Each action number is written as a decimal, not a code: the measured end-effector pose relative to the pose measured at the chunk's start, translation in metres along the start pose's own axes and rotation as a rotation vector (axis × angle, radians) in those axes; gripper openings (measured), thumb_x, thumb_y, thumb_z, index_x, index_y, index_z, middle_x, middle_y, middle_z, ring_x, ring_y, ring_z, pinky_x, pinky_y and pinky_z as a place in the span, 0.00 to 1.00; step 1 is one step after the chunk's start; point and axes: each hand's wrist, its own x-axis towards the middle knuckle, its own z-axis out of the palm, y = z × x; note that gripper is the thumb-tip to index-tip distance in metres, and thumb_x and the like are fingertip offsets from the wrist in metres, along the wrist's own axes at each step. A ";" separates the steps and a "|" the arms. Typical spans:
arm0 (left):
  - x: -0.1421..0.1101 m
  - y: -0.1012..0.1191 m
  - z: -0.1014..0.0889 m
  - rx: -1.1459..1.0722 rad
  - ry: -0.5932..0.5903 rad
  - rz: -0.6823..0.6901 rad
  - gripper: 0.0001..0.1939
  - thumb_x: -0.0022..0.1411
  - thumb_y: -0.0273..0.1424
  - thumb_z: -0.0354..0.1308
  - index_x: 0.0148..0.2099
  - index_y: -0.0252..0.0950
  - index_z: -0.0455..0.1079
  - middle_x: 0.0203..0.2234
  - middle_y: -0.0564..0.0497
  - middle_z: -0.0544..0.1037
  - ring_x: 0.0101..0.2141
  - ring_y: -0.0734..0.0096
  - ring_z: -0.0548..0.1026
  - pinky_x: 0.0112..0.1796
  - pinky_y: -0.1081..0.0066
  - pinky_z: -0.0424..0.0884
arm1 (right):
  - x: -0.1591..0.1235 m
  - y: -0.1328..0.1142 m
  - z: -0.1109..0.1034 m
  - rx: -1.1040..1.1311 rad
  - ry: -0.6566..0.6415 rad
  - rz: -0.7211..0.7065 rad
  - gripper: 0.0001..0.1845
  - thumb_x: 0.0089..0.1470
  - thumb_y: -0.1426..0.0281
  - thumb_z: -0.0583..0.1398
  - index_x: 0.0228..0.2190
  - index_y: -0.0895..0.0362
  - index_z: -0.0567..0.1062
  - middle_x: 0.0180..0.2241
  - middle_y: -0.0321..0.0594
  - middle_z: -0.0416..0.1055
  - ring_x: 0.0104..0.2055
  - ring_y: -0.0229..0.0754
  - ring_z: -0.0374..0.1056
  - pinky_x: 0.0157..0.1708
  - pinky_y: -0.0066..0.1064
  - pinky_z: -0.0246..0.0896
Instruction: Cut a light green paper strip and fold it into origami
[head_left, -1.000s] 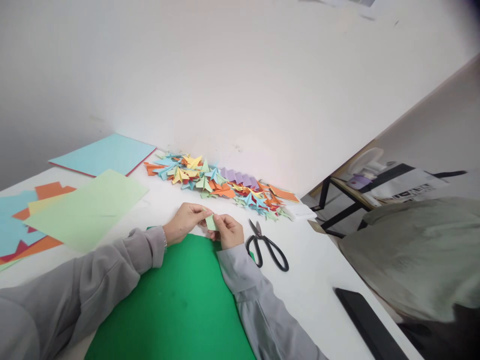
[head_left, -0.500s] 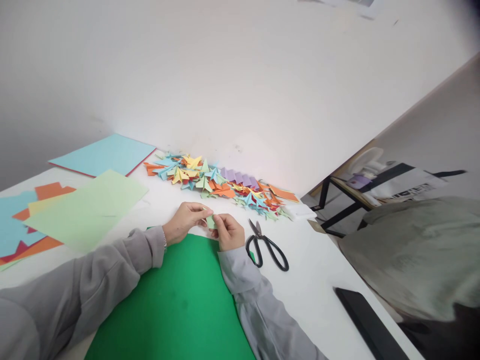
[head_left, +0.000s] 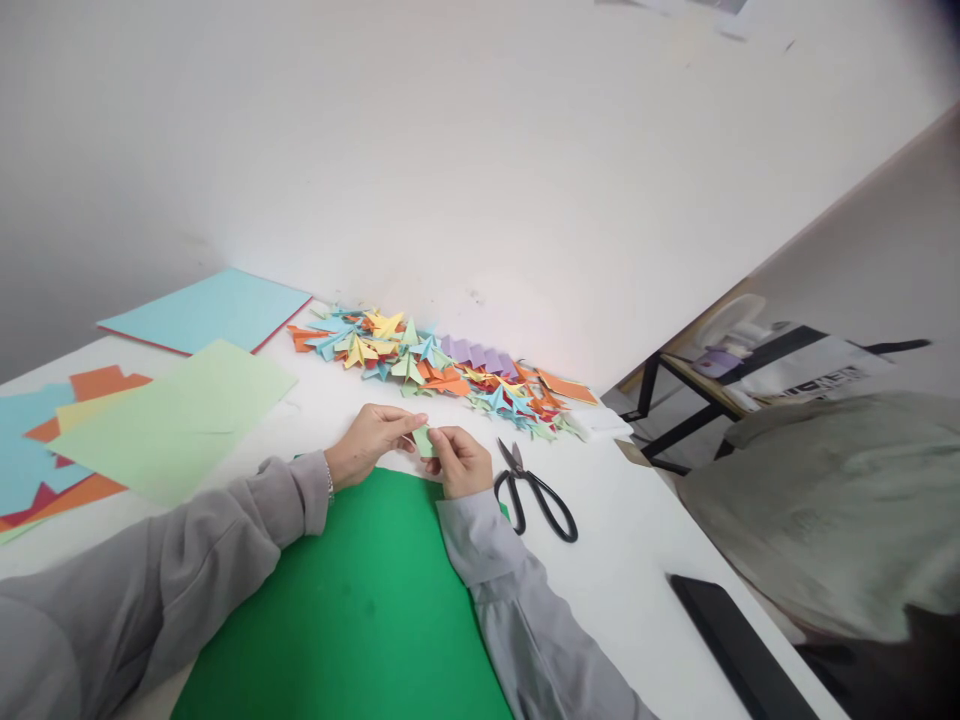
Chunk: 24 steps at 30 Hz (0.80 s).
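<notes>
A small piece of light green paper point(head_left: 424, 441) is pinched between my two hands, over the far edge of the green sheet point(head_left: 345, 610). My left hand point(head_left: 373, 441) grips its left side with thumb and fingertips. On the other side my right hand point(head_left: 462, 463) pinches it the same way; fingers partly cover the paper, so its folds are hard to make out. Black-handled scissors point(head_left: 534, 490) lie slightly open just right of my right hand. Behind the hands, along the wall, is a heap of small folded paper planes point(head_left: 420, 360) in several colours.
Coloured paper sheets point(head_left: 180, 420) overlap at the left, with a blue sheet point(head_left: 210, 305) on a red-edged stack behind them. A black flat object point(head_left: 739, 645) lies near the table's right edge. Beyond it are grey-green fabric point(head_left: 832, 510) and a black-framed shelf point(head_left: 690, 385).
My right hand has shifted very slightly to the right, and a little more of the light green paper shows between the hands. My left hand stays in place.
</notes>
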 end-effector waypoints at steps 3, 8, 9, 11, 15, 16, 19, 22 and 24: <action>0.001 -0.001 -0.001 -0.006 0.008 0.001 0.14 0.45 0.36 0.61 0.25 0.27 0.71 0.20 0.50 0.71 0.22 0.76 0.67 0.26 0.71 0.65 | 0.000 0.000 0.001 0.004 -0.010 0.015 0.13 0.42 0.59 0.59 0.20 0.57 0.70 0.09 0.28 0.60 0.12 0.33 0.59 0.15 0.25 0.60; -0.001 0.001 0.001 -0.022 -0.056 0.015 0.15 0.50 0.38 0.56 0.27 0.27 0.71 0.21 0.49 0.72 0.23 0.76 0.67 0.28 0.73 0.64 | 0.000 -0.001 0.001 0.004 -0.022 -0.009 0.13 0.43 0.60 0.58 0.20 0.57 0.69 0.10 0.29 0.61 0.12 0.33 0.58 0.13 0.24 0.57; -0.002 0.002 0.001 -0.033 -0.063 0.012 0.16 0.51 0.38 0.55 0.28 0.27 0.71 0.20 0.48 0.72 0.23 0.76 0.68 0.28 0.72 0.65 | 0.000 -0.001 0.001 0.001 -0.022 -0.019 0.13 0.43 0.60 0.58 0.20 0.57 0.69 0.10 0.29 0.61 0.12 0.32 0.58 0.13 0.24 0.56; -0.003 0.004 0.003 -0.052 -0.057 -0.006 0.18 0.52 0.40 0.54 0.29 0.26 0.71 0.20 0.47 0.72 0.23 0.75 0.69 0.28 0.72 0.65 | 0.001 -0.001 0.000 -0.008 -0.014 -0.027 0.13 0.43 0.60 0.58 0.20 0.57 0.69 0.10 0.29 0.61 0.12 0.32 0.58 0.14 0.24 0.57; -0.004 0.008 0.005 -0.059 -0.019 -0.036 0.22 0.51 0.44 0.53 0.29 0.26 0.70 0.18 0.47 0.72 0.23 0.73 0.69 0.27 0.71 0.66 | 0.001 0.000 0.000 -0.030 0.006 -0.014 0.13 0.43 0.59 0.58 0.20 0.57 0.69 0.09 0.29 0.61 0.12 0.33 0.58 0.14 0.25 0.58; -0.004 0.008 0.005 -0.037 -0.016 -0.032 0.21 0.50 0.43 0.55 0.28 0.27 0.70 0.18 0.48 0.72 0.22 0.74 0.69 0.27 0.71 0.66 | 0.001 0.000 0.000 -0.030 0.005 -0.018 0.13 0.42 0.59 0.58 0.20 0.57 0.70 0.09 0.29 0.61 0.12 0.33 0.58 0.14 0.25 0.58; -0.004 0.007 0.004 0.079 -0.003 -0.001 0.16 0.42 0.39 0.62 0.27 0.29 0.70 0.20 0.50 0.72 0.21 0.76 0.68 0.26 0.72 0.66 | 0.000 0.000 0.000 -0.014 -0.003 -0.029 0.14 0.42 0.59 0.59 0.20 0.57 0.70 0.10 0.29 0.60 0.12 0.33 0.58 0.15 0.26 0.58; -0.004 0.005 0.003 0.138 -0.005 0.022 0.14 0.41 0.36 0.63 0.27 0.29 0.71 0.21 0.51 0.72 0.20 0.77 0.68 0.25 0.72 0.66 | 0.000 -0.001 -0.002 0.027 -0.025 -0.013 0.15 0.42 0.57 0.59 0.19 0.57 0.69 0.10 0.29 0.61 0.12 0.33 0.58 0.15 0.26 0.58; -0.004 0.005 0.003 0.130 -0.021 0.027 0.12 0.42 0.35 0.62 0.27 0.29 0.72 0.22 0.50 0.72 0.21 0.77 0.68 0.25 0.73 0.66 | -0.001 -0.001 -0.003 0.076 -0.040 -0.003 0.18 0.43 0.55 0.57 0.18 0.57 0.68 0.11 0.30 0.62 0.12 0.33 0.58 0.14 0.26 0.56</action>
